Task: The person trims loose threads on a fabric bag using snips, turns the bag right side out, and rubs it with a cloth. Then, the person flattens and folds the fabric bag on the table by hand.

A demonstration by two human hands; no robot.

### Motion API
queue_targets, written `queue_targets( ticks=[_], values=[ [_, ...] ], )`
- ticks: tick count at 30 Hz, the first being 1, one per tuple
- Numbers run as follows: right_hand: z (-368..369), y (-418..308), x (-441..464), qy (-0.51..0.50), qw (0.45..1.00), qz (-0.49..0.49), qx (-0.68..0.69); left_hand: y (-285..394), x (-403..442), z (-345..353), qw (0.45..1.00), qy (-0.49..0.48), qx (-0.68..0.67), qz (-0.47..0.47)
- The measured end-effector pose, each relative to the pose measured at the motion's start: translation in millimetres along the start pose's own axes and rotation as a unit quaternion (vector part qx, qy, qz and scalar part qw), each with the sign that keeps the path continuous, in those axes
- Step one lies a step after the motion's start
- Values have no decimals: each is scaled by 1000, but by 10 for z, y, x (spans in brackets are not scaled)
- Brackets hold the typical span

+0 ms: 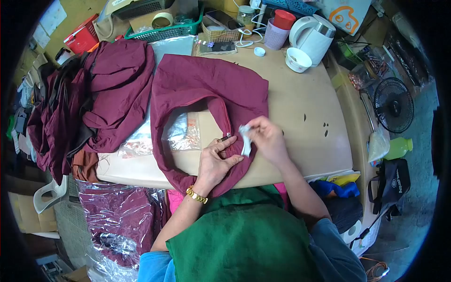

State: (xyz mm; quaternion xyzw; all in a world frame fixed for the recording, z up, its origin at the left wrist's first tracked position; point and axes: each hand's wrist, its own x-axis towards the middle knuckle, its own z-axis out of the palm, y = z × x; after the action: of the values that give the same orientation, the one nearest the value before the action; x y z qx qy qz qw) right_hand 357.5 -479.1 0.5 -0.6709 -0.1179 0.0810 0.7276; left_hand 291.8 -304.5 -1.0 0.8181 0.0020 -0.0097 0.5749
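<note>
Resting at far left, heaped maroon fabric (117, 84) leaves room for the maroon garment (211, 75) spread on our table (305, 141); our left hand (216, 162) pinches it beside the zipper (227, 123), seemingly steadying it; our right hand (268, 141) grips a small white strip (246, 144).

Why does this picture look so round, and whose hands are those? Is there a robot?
No robot here! A person wears a camera on their head, looking forward and down, so the hands belong to whoever is wearing it. There is just this one picture, with dark, curved edges.

A piece of maroon cloth lies on the table. The left hand is on the cloth, beside its zip. The right hand pinches a small white piece; it's too blurry to say what that is. At the back stand a white kettle and a bowl.
</note>
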Motion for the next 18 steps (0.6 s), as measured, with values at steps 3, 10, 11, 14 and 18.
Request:
queue_targets(
  ticks=[3,10,11,14,18],
  values=[
    [213,-13,-188,-56,889,-239,-386,-91,28,-1,1000,-10,-28,-2],
    [208,-20,-235,-53,885,-233,-399,-197,75,2,996,-40,-74,2],
    [228,5,-190,-52,886,-231,-399,-165,75,-5,996,-42,-74,1],
    [294,17,-121,-28,874,-257,-412,-86,79,-30,997,-36,-49,-40],
    [177,50,-385,-42,898,-216,-382,-104,69,-36,999,-32,-28,-5]
  ],
)
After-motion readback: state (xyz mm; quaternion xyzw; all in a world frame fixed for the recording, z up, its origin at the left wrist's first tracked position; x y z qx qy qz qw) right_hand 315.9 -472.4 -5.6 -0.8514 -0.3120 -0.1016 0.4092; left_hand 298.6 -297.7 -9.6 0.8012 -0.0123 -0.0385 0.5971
